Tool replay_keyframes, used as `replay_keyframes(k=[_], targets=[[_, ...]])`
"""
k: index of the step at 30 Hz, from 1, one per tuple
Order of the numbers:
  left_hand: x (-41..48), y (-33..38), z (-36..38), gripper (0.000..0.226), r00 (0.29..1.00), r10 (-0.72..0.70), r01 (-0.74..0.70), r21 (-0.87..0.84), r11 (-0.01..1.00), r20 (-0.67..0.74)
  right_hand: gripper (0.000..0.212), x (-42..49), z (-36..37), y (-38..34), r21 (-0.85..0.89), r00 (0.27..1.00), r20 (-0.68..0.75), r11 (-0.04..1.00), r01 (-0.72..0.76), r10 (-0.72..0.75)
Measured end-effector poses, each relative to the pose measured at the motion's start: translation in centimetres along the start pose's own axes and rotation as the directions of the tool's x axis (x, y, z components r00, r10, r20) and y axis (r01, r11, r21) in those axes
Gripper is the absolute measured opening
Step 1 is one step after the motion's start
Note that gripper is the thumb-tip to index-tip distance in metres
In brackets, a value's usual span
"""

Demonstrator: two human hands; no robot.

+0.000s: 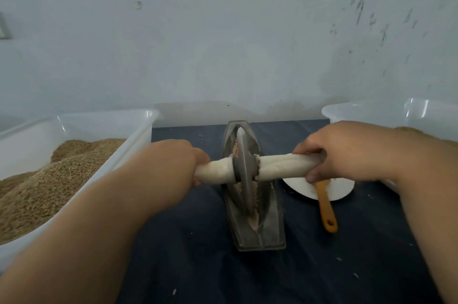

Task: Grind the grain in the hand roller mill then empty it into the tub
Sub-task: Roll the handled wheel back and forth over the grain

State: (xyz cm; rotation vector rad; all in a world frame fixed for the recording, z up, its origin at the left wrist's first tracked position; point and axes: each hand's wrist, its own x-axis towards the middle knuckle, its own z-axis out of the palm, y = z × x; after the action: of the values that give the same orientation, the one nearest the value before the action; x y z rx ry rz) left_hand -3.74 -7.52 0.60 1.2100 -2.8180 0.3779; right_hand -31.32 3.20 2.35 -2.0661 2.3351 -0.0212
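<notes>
A grey metal boat-shaped trough (269,232) lies lengthwise on the dark cloth in the middle. A metal grinding wheel (244,170) stands upright in its groove, with crushed grain (250,197) along the slot. A white cloth-wrapped axle (277,166) runs through the wheel. My left hand (171,162) grips the axle's left end and my right hand (347,150) grips its right end. A white tub (138,127) at the left holds a heap of brown grain (49,179).
A white plate (339,189) lies right of the trough, with an orange-handled brush (326,207) resting on it. Another white tub (371,110) stands at the back right. A pale wall rises close behind. Loose grains dot the dark cloth (198,254).
</notes>
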Motion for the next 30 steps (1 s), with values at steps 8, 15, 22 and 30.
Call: replay_keyframes(k=[8, 15, 22, 30], targets=[[0.9, -0.5, 0.9, 0.028, 0.998, -0.054, 0.055, -0.069, 0.996, 0.012, 0.058, 1.6, 1.6, 0.1, 0.068, 0.999, -0.028, 0.997, -0.028, 0.030], [4.7, 0.0, 6.0, 0.056, 0.953, -0.186, 0.125, -0.247, 0.961, -0.241, 0.054, 6.4, 6.8, 1.8, 0.087, 0.922, -0.361, 0.990, -0.115, 0.139], [3.8, -0.4, 5.1, 0.042, 0.964, -0.135, 0.079, -0.237, 0.968, -0.230, 0.026, 6.0, 5.8, 1.7, -0.029, 0.926, -0.372, 0.997, -0.072, 0.056], [0.4, 0.6, 0.5, 0.017, 0.999, 0.027, -0.027, -0.006, 1.000, -0.042, 0.020, -1.1, 0.0, -1.4, -0.144, 0.999, 0.050, 0.990, 0.005, 0.002]])
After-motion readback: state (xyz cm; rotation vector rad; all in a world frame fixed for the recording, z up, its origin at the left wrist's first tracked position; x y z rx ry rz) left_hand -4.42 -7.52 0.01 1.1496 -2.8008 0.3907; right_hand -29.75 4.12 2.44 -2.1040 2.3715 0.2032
